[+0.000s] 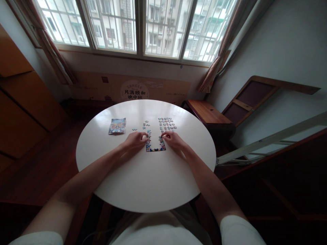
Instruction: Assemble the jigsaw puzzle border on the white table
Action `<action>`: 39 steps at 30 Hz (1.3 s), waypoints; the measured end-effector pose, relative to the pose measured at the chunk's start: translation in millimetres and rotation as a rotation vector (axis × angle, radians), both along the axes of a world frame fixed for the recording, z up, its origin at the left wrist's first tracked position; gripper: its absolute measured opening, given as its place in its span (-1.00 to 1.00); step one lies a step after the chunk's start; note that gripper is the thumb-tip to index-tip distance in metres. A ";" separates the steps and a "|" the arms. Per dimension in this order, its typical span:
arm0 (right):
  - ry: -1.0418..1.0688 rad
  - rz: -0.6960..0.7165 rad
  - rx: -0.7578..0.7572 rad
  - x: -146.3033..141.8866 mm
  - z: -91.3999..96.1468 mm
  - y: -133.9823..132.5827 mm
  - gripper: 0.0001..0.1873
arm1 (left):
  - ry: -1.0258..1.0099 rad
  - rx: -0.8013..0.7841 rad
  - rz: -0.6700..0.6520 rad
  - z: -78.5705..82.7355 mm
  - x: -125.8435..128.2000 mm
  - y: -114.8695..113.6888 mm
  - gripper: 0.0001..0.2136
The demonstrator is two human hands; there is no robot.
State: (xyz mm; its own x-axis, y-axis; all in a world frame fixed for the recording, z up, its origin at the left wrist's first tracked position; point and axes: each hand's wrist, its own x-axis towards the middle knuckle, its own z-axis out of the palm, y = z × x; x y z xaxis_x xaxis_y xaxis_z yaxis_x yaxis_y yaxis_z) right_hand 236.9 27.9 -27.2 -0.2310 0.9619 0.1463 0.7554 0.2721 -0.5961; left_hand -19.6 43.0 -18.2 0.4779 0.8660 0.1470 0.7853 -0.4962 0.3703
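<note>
A partly joined jigsaw puzzle [156, 149] lies on the round white table [143, 183], its pieces forming a U that opens away from me. At its left side is my left hand [136, 139], fingers curled in and fingertips against the edge pieces. My right hand [173, 139] pinches at the right side, thumb and forefinger on the edge pieces there. The fingers partly hide what lies under them. Loose puzzle pieces [167, 123] are laid out in rows beyond my right hand. A few other pieces [144, 124] lie scattered beyond the left side.
A colourful printed packet [117, 126] lies on the table to the left. Behind the table's right side stands a wooden bench [209, 112]. A pale metal ladder-like frame [270, 137] leans at the right. Barred windows [139, 27] fill the far wall.
</note>
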 end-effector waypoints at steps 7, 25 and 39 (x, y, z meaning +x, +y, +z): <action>0.000 0.008 0.005 0.3 -1.6 0.8 -0.72 | -0.006 0.006 -0.001 -0.1 -0.2 0.2 -0.63; 0.005 0.001 0.000 0.2 -0.3 -0.2 -0.74 | 0.006 0.004 0.010 -0.3 0.5 -0.3 -0.62; -0.003 -0.005 -0.007 -0.7 2.1 -1.6 -0.73 | -0.003 -0.001 0.004 -1.2 -0.5 0.5 -0.62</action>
